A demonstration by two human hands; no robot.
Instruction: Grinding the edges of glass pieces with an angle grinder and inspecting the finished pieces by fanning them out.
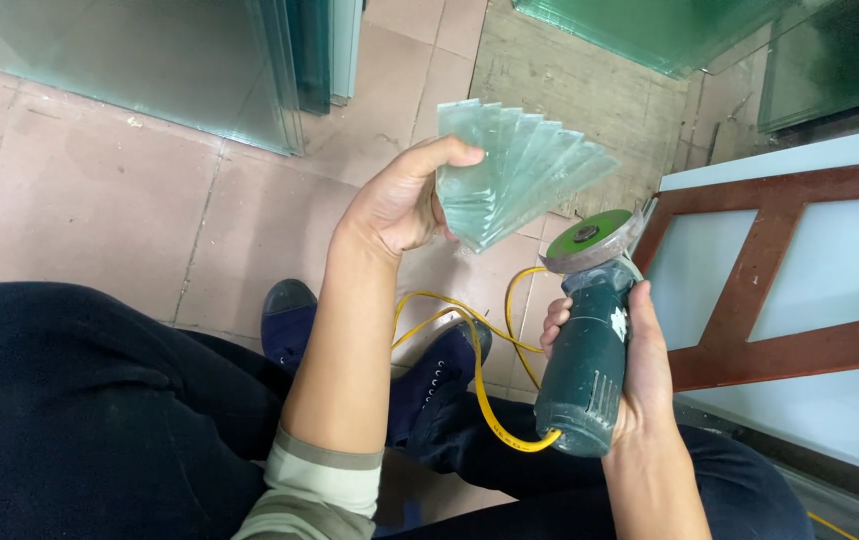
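Glass pieces [520,170], small, rectangular and pale green, are fanned out like a hand of cards and gripped at their lower corner by the left hand [405,205], thumb on the near face and fingers hidden behind the stack. The fan is held up in mid-air over the tiled floor [100,200], its upper edges spreading toward the right. Just below and to the right of the fan, the right hand [640,370] is wrapped firmly around the dark green body of an angle grinder [585,355], held upright with its head uppermost. The grinder's green disc [587,233] faces upward under a grey guard and lies close beside the lowest glass edge; whether the two touch cannot be told from this view. A yellow cable [470,345] leaves the base of the tool and loops across the floor between the forearms. Below the hands appear the person's dark trousers [70,400] and dark blue shoes [290,310], with a light striped cuff on the left sleeve [320,480]. Large sheets of greenish glass [180,60] lean upright at the top left, and more lie at the top right. A red-brown wooden frame [760,270] enclosing pale panels lies at the right.
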